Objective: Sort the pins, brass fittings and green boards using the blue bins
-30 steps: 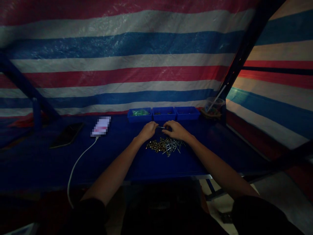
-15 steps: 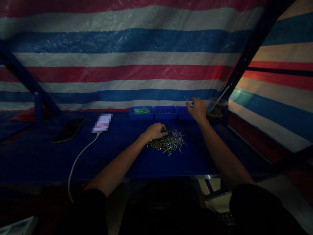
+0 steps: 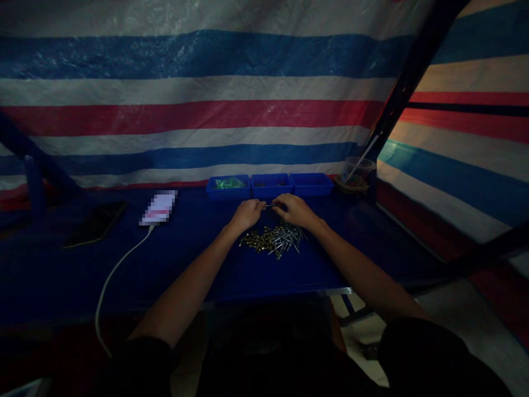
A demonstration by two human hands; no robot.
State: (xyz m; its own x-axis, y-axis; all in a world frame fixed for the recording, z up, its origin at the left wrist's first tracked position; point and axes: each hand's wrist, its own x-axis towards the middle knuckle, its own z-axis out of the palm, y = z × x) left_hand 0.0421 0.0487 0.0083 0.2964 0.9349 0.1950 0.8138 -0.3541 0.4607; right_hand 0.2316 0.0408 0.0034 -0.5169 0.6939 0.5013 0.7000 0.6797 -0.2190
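Note:
My left hand (image 3: 248,214) is closed in a pinch just beyond a pile on the blue table (image 3: 185,259). What its fingertips hold is too small and dark to make out. Facing it, my right hand (image 3: 294,209) pinches a thin silver pin (image 3: 270,206), which spans the gap between both hands. Below them lies the pile: small brass-coloured metal parts (image 3: 260,241) on the left, loose silver pins (image 3: 286,238) on the right. The right wrist partly covers the pins' far side.
Three blue trays line the back: one with green plastic (image 3: 228,184), a middle tray (image 3: 271,193) with small parts, a right tray (image 3: 312,190). A clear plastic cup (image 3: 359,164) stands beyond. Leftward lie a phone (image 3: 159,208) on a white cable (image 3: 118,270) and a dark phone (image 3: 97,223).
My right hand has come from the right tray, down and left, to meet my left hand. The left hand has lifted away from the brass-coloured parts. The view has shifted slightly.

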